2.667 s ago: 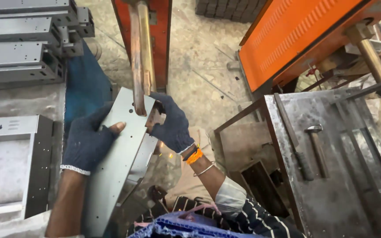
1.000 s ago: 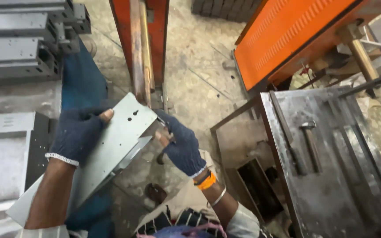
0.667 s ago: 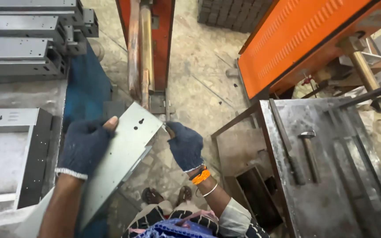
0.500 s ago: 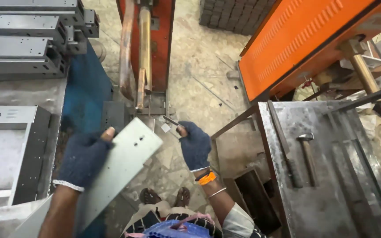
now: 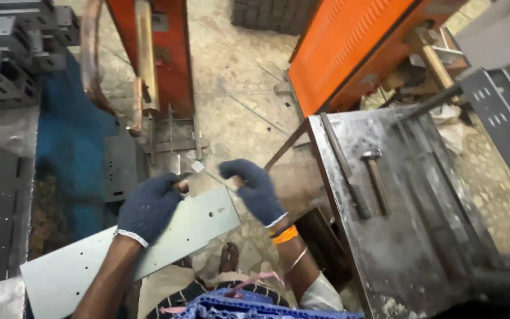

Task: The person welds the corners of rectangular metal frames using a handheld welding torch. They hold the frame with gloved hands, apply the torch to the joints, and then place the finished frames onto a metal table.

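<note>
A long pale grey sheet-metal panel (image 5: 90,266) with small holes lies slanted across my lap, low end at the left. My left hand (image 5: 149,207), in a dark blue knit glove, grips the panel's upper edge near its right end. My right hand (image 5: 255,189), gloved the same way with an orange band at the wrist, hovers just off the panel's upper right corner with fingers loosely curled and nothing in them. Beyond both hands stands the orange machine frame (image 5: 169,53) with its copper-coloured arms (image 5: 146,59).
A worn steel table (image 5: 420,236) at the right carries a hammer (image 5: 376,177) and a flat bar. An orange louvred cabinet (image 5: 349,53) leans behind it. Grey folded metal parts (image 5: 7,65) are stacked at the upper left, beside a blue surface (image 5: 72,147).
The panel has come down from the machine's arms and now lies flatter, toward the left. My right hand has let go of it; my left hand still holds it.
</note>
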